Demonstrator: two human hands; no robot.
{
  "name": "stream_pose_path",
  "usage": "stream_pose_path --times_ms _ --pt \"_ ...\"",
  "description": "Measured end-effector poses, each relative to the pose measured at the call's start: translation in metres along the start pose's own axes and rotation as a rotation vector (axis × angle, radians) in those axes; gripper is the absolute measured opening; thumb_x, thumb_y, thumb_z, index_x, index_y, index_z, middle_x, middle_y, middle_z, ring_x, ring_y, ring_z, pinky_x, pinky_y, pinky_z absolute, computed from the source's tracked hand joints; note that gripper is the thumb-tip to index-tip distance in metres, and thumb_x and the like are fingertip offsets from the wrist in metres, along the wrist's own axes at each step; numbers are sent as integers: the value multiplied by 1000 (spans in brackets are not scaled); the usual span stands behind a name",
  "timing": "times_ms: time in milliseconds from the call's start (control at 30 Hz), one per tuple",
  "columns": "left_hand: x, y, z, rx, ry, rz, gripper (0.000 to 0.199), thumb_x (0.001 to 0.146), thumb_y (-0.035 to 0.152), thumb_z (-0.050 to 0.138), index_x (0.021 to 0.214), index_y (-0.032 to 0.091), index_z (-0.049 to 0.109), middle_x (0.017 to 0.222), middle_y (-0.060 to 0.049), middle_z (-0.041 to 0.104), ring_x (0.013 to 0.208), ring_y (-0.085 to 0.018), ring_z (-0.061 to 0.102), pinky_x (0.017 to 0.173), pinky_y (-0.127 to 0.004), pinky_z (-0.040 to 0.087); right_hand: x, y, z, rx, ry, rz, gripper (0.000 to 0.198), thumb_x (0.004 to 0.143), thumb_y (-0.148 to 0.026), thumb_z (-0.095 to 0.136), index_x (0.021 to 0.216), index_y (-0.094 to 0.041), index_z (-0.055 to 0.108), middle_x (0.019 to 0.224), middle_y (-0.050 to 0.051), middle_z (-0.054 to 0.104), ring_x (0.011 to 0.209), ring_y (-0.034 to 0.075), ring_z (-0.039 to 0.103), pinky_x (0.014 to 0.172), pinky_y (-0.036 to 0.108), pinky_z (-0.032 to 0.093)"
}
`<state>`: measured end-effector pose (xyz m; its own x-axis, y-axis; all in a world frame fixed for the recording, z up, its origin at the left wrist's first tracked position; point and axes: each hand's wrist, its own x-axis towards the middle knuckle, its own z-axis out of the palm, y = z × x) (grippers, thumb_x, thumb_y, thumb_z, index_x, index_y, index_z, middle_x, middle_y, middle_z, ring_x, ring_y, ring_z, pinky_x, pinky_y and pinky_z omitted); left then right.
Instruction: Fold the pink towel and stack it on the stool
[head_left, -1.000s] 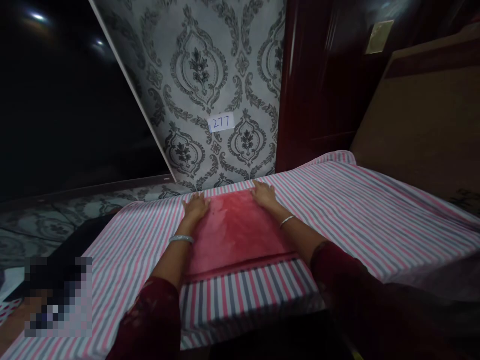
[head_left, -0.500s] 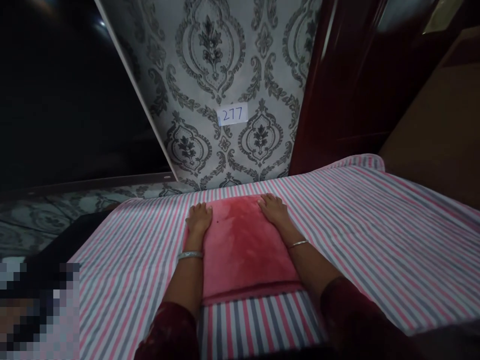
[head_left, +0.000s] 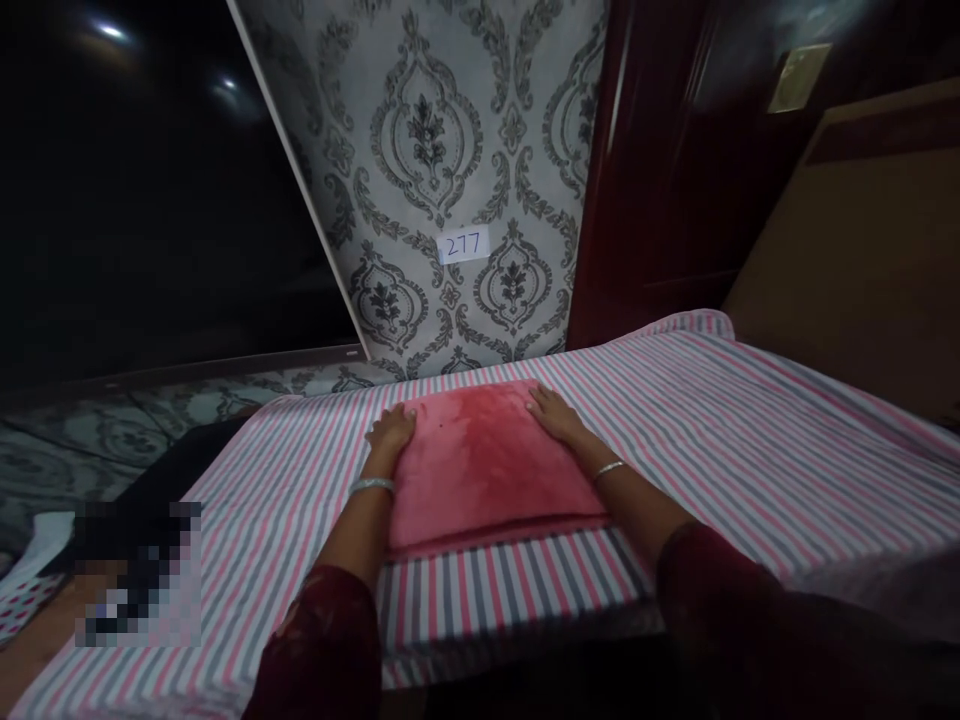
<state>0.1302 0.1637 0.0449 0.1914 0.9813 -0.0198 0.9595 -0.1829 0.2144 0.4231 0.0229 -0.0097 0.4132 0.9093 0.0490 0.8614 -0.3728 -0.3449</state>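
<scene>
A pink plush cloth [head_left: 487, 460], folded into a flat rectangle, lies on the striped tablecloth in the middle of the head view. Its near edge shows stacked layers with a dark gap between them. My left hand [head_left: 391, 428] rests at the cloth's far left corner, fingers spread and flat. At the far right corner my right hand [head_left: 555, 412] lies in the same way, fingers stretched out. Neither hand grips anything. Each wrist wears a silver bangle.
The pink, grey and white striped tablecloth [head_left: 720, 440] covers the table up to the patterned wall [head_left: 427, 140]. A large dark screen [head_left: 150, 200] stands at left, a cardboard box [head_left: 862, 240] at right. Part of a person, pixelated, shows at lower left.
The view has shifted, so more of the table's near edge shows. Both hands remain by the cloth's far corners, and the cloth keeps its folded shape.
</scene>
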Motion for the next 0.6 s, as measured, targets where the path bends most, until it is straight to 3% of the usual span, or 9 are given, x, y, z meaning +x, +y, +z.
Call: stream_pose_path --times_ms 100,200,333,467,600 --pt "-34 -6 -2 72 47 92 59 99 47 30 150 21 45 158 -18 41 147 -38 34 115 -67 29 -29 15 0 -32 50 39 61 104 -42 23 159 -19 34 166 13 28 151 30 28 114 53 35" --pt "-83 5 4 161 123 314 56 101 43 32 149 21 47 162 -16 34 152 -35 25 119 -67 20 -61 3 -5 -94 142 50 58 104 -42 24 156 -23 40 167 12 28 153 33 23 113 60 33" --pt "-137 35 28 158 125 563 56 101 39 33 154 22 41 164 -13 31 153 -32 23 123 -64 13 -100 -49 -2 -123 165 -252 57 102 -32 30 158 -23 36 167 9 28 154 28 22 120 54 23" --pt "-157 46 60 154 90 594 57 102 35 31 157 22 36 165 -11 29 155 -30 19 124 -64 9 -124 -84 22 -127 81 -349 60 99 -28 34 159 -24 35 167 4 28 155 27 18 124 54 12" --pt "-156 41 73 145 109 610 58 102 35 29 158 21 35 166 -10 27 155 -29 17 124 -64 7 -129 -86 34 -124 78 -329 62 98 -26 34 160 -19 34 167 3 26 156 25 16 125 52 8"
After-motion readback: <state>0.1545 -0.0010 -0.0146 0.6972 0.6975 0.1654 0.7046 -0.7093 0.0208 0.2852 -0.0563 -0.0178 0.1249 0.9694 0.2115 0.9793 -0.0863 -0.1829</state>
